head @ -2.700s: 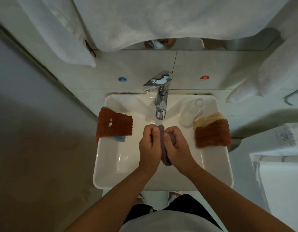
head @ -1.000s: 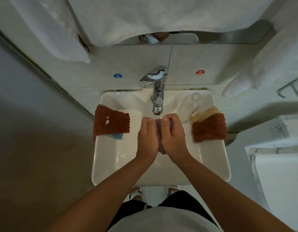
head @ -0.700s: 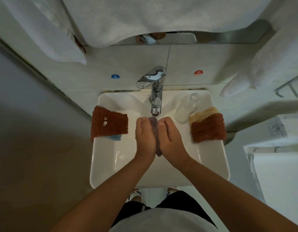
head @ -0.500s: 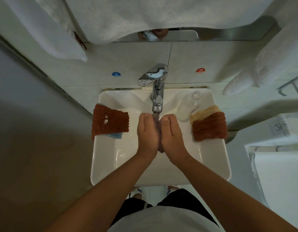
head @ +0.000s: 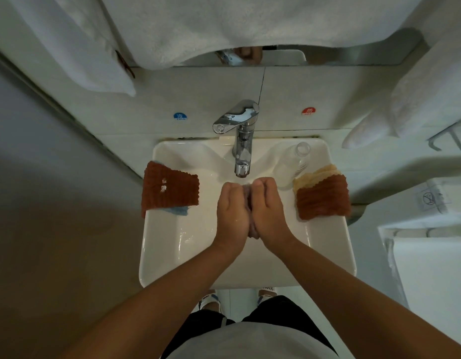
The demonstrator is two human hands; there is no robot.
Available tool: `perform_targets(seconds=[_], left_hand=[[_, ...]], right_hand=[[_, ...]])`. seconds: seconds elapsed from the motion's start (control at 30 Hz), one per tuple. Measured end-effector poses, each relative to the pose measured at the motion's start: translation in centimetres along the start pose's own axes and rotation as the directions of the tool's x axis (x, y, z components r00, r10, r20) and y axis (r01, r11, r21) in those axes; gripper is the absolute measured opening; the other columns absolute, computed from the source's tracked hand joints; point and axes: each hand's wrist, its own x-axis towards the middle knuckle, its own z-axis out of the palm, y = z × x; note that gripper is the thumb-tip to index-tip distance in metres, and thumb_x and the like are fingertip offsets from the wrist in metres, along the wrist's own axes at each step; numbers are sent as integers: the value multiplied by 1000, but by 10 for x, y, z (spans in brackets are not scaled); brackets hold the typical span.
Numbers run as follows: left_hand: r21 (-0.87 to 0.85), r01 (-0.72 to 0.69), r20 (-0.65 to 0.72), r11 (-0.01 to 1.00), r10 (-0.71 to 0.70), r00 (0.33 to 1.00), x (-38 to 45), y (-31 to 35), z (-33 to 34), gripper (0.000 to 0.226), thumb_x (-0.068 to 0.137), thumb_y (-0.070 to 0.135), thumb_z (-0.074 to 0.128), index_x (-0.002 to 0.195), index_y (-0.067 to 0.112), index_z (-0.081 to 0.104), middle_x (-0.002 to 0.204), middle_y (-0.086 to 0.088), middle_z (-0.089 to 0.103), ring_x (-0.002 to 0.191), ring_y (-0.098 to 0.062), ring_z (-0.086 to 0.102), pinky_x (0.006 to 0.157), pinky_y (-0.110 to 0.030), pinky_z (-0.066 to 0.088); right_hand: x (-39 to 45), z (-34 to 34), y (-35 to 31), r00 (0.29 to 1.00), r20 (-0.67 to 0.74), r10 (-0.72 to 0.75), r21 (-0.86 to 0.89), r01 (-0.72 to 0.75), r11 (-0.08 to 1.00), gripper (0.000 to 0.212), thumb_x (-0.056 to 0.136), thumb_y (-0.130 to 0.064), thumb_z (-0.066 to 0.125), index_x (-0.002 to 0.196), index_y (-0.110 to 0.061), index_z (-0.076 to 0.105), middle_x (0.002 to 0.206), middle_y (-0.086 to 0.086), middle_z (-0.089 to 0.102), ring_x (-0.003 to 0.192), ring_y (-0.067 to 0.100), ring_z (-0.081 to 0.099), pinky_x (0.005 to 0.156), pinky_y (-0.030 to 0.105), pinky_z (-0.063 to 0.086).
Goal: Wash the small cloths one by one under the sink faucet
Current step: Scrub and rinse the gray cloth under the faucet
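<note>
White towels (head: 224, 24) hang across the top of the frame, with another (head: 415, 99) draped at upper right above a metal rack (head: 449, 141). A mirror strip (head: 327, 58) runs beneath them. On the tiled wall, a blue cold label (head: 180, 116) sits left of centre and a red hot label (head: 309, 111) right. A clear plastic bottle (head: 292, 164) stands right of centre.

Ahead of the hands, the polished chrome metal faucet (head: 241, 151) gleams over a glossy white ceramic sink (head: 162, 244). Ribbed rust-brown cloths (head: 169, 189) flank them; between the palms, a mauve waffle-textured cloth (head: 247, 200). Beside, a clear plastic bottle (head: 292, 164).
</note>
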Motion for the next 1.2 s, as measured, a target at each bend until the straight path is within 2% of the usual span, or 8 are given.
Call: perform_targets(seconds=[0.17, 0.3, 0.47, 0.6, 0.73, 0.9, 1.03, 1.2], left_hand=[[-55, -39, -87, 998, 34, 996, 16, 8, -5, 28, 98, 11, 41, 71, 16, 46, 68, 4, 49, 66, -11, 47, 67, -32, 43], [24, -7, 41, 1000, 6, 999, -6, 2, -1, 28, 106, 16, 45, 79, 14, 49, 61, 12, 55, 62, -6, 56, 55, -26, 49], [-126, -14, -4, 992, 13, 1000, 7, 10, -9, 26, 104, 15, 51, 79, 8, 48, 64, 0, 51, 60, -12, 53, 56, -26, 48], [-76, 19, 57, 997, -15, 998, -10, 5, -4, 31, 99, 5, 49, 69, 12, 44, 57, -2, 44, 49, -15, 44, 43, -26, 38], [-73, -45, -92, 996, 39, 995, 6, 10, -6, 28, 93, 4, 48, 67, 11, 43, 58, 6, 44, 55, -7, 42, 53, -25, 40], [-67, -101, 33, 993, 103, 994, -8, 1, -5, 17, 89, 16, 54, 75, 13, 44, 65, -6, 47, 61, -24, 48, 50, -34, 43], [-102, -156, -28, 982, 154, 988, -3, 4, -12, 16, 84, 19, 48, 95, 8, 45, 62, 12, 56, 61, -8, 54, 55, -29, 47], [36, -192, 36, 981, 191, 981, -2, 1, -11, 9, 92, 17, 45, 99, 15, 52, 69, 10, 62, 66, -11, 60, 59, -36, 50]], right_hand=[[-15, 5, 1, 985, 153, -85, -25, 90, 996, 16, 108, -25, 43, 94, -28, 49, 70, -10, 55, 59, 5, 55, 53, 24, 43], [-1, -2, -3, 1000, -14, 9, 64, -8, 998, 10, 107, -29, 47, 99, -24, 50, 75, 1, 59, 61, 14, 58, 55, 29, 45], [-22, 5, -10, 990, 79, -116, 28, 114, 993, 10, 106, -25, 49, 97, -20, 51, 75, 4, 57, 65, 12, 59, 55, 25, 49], [-7, 4, -6, 998, -65, 21, 96, -14, 995, 18, 109, -29, 40, 94, -24, 48, 70, -2, 57, 60, 12, 56, 57, 29, 45], [-17, 9, -8, 991, 91, -96, -26, 98, 995, 22, 109, -24, 39, 90, -24, 50, 70, -11, 56, 63, 8, 56, 58, 29, 46], [-2, 4, -16, 999, -33, 10, 75, -8, 997, 19, 109, -29, 39, 93, -23, 48, 72, 0, 56, 63, 12, 56, 60, 32, 46], [-17, 7, -18, 992, 99, -83, 64, 77, 995, 16, 108, -24, 42, 95, -20, 50, 72, 2, 57, 58, 11, 55, 48, 22, 42], [-10, 10, -12, 1000, -23, -13, 63, 15, 998, 20, 102, -41, 39, 94, -26, 50, 76, -2, 60, 66, 17, 58, 56, 30, 44]])
